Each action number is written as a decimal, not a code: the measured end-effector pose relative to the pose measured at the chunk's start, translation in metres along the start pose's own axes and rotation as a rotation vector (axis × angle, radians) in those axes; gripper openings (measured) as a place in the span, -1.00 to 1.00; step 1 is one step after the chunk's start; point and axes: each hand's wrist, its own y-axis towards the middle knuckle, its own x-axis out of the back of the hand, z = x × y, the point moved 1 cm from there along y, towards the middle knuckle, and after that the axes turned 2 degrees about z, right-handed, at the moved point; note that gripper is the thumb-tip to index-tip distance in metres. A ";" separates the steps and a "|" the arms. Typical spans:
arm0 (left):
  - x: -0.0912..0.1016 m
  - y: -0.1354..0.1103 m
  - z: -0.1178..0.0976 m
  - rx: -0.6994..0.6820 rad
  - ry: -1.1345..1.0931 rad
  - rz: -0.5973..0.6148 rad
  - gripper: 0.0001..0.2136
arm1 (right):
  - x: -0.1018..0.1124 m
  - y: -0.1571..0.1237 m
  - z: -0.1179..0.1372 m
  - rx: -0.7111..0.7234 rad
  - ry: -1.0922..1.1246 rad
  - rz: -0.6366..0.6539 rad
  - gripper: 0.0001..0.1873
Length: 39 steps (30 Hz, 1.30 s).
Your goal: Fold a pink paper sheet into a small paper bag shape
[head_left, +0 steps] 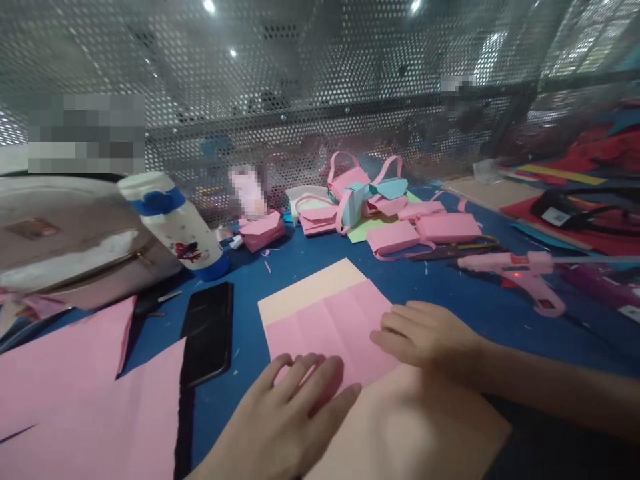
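A creased pink paper sheet (345,320) lies over a larger cream sheet (320,288) on the blue table in front of me. My left hand (300,413) rests on the near left part of the pink paper, fingers spread and bent a little. Against its right edge, my right hand (430,337) lies palm down with the fingers stretched out, touching the paper. Neither hand grips anything that I can see. Faint fold lines cross the pink sheet. Part of its near side is hidden by my left hand.
Small pink paper bags (317,220) stand at the back. On the right lies a pink glue gun (530,273) with a red light lit. A black phone (207,333), a tilted white-and-blue bottle (175,223), a beige bag (75,233) and pink sheets (100,400) are on the left.
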 end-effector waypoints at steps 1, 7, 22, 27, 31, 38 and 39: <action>0.000 0.001 0.000 0.003 -0.001 -0.032 -0.67 | 0.003 0.001 0.001 0.034 -0.010 -0.024 -0.76; 0.005 0.003 0.001 -0.039 -0.027 -0.031 -0.70 | 0.022 0.003 0.019 0.343 -0.029 -0.049 -0.65; 0.015 -0.030 -0.002 0.028 -0.117 0.137 -0.57 | 0.029 -0.052 0.003 0.109 -0.165 0.109 -0.58; 0.026 -0.048 -0.002 0.090 -0.056 0.200 -0.38 | 0.036 -0.065 0.000 0.029 -0.224 0.156 -0.58; 0.034 -0.055 -0.004 0.139 -0.062 0.238 -0.34 | 0.040 -0.073 -0.002 -0.023 -0.246 0.211 -0.52; 0.044 -0.057 -0.015 0.191 -0.176 0.277 -0.44 | 0.056 -0.063 -0.009 -0.147 -0.039 0.297 -0.67; 0.044 -0.056 -0.018 0.198 -0.192 0.266 -0.45 | 0.059 -0.059 -0.010 -0.183 0.008 0.275 -0.75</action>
